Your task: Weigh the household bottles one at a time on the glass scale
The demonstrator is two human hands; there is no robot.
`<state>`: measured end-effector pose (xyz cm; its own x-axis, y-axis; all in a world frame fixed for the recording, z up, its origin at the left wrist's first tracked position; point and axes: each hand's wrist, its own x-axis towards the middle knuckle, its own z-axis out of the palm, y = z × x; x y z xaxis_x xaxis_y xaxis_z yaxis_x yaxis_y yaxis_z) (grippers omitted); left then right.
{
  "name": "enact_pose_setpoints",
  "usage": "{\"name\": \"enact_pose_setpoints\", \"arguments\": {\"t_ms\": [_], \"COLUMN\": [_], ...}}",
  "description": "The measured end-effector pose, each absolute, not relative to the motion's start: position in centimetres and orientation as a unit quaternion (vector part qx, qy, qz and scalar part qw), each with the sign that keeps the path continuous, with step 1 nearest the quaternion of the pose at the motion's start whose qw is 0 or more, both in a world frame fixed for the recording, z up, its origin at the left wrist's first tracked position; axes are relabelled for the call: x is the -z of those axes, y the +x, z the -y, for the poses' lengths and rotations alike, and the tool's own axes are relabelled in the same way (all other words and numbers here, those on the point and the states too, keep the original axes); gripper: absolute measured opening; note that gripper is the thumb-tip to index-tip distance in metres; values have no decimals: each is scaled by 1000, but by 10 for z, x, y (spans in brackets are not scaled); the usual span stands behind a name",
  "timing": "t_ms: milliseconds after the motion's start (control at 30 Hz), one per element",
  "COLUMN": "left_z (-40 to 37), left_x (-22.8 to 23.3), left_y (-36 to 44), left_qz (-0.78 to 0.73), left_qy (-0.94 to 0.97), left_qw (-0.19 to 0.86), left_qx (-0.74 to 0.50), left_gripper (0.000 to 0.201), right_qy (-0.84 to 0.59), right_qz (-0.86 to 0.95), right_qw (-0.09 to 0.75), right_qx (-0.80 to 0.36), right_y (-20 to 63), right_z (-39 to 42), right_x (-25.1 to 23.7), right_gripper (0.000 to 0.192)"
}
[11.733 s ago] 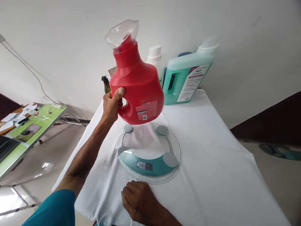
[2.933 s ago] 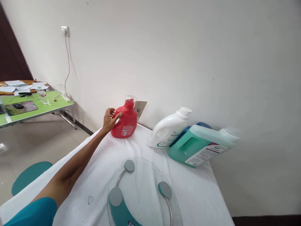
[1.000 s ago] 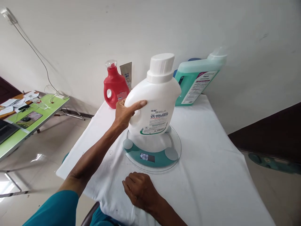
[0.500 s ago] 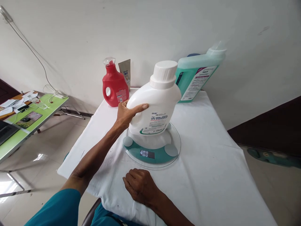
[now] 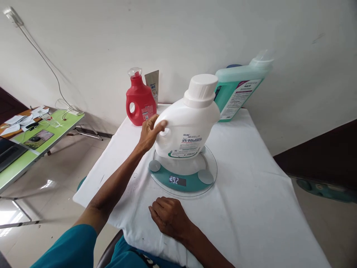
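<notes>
My left hand (image 5: 150,136) is closed round the handle of a large white laundry detergent bottle (image 5: 187,119) with a ribbed white cap. The bottle leans a little to the right over a round glass scale (image 5: 182,182); its base looks to be on the glass, though how fully it rests there I cannot tell. Lit digits ending in what looks like 92 show on the scale's display (image 5: 177,181). My right hand (image 5: 169,217), curled into a fist with nothing visible in it, lies on the white tablecloth (image 5: 245,208) in front of the scale.
Behind, by the wall, stand a red bottle (image 5: 141,98), a grey-beige tube (image 5: 153,83) and a tilted green liquid jug (image 5: 237,91). To the left, a green table (image 5: 60,119) bears papers, a mouse and a laptop.
My left thumb has drawn back from the bottle's front towards the handle. The display's digits have changed from what looked like 00. The whole view has shifted slightly; my right hand stays put.
</notes>
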<state>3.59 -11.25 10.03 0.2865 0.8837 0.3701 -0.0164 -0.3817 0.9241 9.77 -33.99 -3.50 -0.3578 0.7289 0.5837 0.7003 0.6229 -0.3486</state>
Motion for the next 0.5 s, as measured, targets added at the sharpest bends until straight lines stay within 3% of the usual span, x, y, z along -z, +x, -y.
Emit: {"name": "enact_pose_setpoints", "arguments": {"t_ms": [200, 333, 500], "left_z": [86, 74, 63], "left_x": [-43, -4, 8], "left_y": [12, -5, -14], "left_qz": [-409, -482, -475], "left_qy": [618, 570, 573], "left_qw": [365, 390, 419], "left_qx": [-563, -540, -520], "left_gripper": [55, 58, 59], "right_qy": [-433, -434, -434], "right_qz": [814, 814, 815], "right_qw": [386, 384, 383], "right_qx": [-23, -21, -23], "right_y": [96, 95, 94], "right_z": [340, 340, 340], "right_x": [38, 38, 38], "right_gripper": [38, 37, 36]}}
